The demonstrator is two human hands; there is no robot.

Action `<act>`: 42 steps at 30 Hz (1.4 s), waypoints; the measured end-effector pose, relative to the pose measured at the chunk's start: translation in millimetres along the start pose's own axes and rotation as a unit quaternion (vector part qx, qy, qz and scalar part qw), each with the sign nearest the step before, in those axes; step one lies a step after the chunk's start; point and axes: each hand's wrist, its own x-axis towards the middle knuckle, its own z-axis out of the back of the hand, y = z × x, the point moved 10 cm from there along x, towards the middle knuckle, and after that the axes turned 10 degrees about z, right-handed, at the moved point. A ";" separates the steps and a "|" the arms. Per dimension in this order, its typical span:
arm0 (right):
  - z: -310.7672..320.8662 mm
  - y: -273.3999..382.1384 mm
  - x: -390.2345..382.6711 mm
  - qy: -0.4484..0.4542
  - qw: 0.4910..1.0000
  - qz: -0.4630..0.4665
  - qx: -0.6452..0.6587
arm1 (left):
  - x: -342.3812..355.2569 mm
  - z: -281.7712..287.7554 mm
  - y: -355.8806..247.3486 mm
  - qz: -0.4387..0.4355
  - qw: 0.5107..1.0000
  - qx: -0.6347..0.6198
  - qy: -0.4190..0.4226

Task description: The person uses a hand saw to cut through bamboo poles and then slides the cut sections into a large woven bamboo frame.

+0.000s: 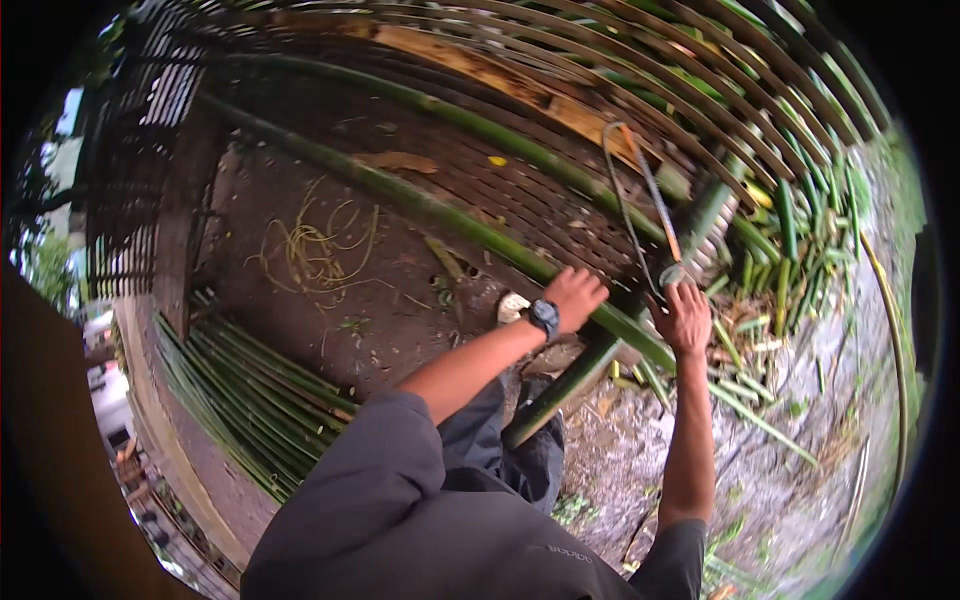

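A long green bamboo pole point(440, 215) runs from the far left down to the near right, resting across a thick bamboo log point(565, 390). My left hand point(577, 298), with a dark watch at its wrist, is closed over this pole. To its right, my right hand point(684, 318) is closed at the near end of a bow saw point(613, 165), partly hiding the handle. The saw's thin frame and orange-and-grey blade point away from me. Its blade lies beyond the held pole, across the end area of a second green bamboo pole point(480, 130).
Dark wooden slats point(690, 75) and a plank point(480, 65) lie at the back. Cut bamboo pieces point(785, 250) are heaped at right. Thin bamboo poles point(250, 390) are stacked at left, near a tangle of yellowish cord point(315, 250). A hose-like yellow length point(888, 300) curves at far right.
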 end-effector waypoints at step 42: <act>-88.4 393.2 6.4 0.435 0.875 0.109 0.183 | -511.8 100.4 297.1 0.467 0.834 0.024 0.294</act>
